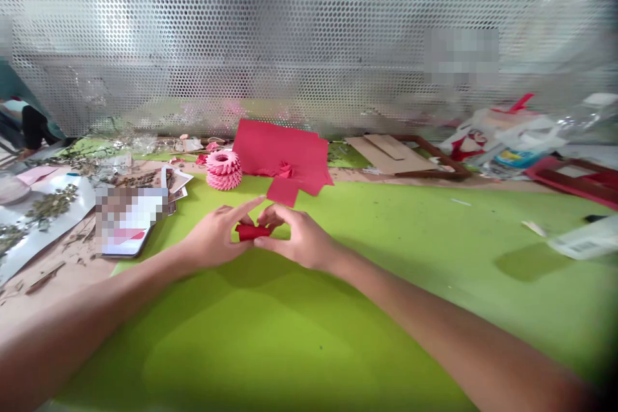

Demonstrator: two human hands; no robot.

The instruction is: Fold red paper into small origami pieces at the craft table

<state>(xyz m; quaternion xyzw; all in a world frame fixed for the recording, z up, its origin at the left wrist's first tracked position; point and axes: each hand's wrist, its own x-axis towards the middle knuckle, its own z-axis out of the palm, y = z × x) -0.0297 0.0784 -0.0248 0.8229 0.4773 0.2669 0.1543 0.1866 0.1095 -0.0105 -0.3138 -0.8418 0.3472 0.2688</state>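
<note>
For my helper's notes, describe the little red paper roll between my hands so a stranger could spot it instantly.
On the green mat, before the large red paper sheets, the left hand and right hand meet. Between them sits a small roll of red paper, rounded and compact, unlike the flat sheets and the pink folded-paper ring beyond.

The 2 bare forearms, the left arm (91, 302) and the right arm (449, 318), reach in from the lower corners and converge at mid-frame. The left hand (215, 238) angles upward, its index finger (246, 207) stretched out straight, while the right hand (294, 238) curls inward just beside it, both pinching between fingers and thumbs, with the 2 wrists low and gently bent.
</note>
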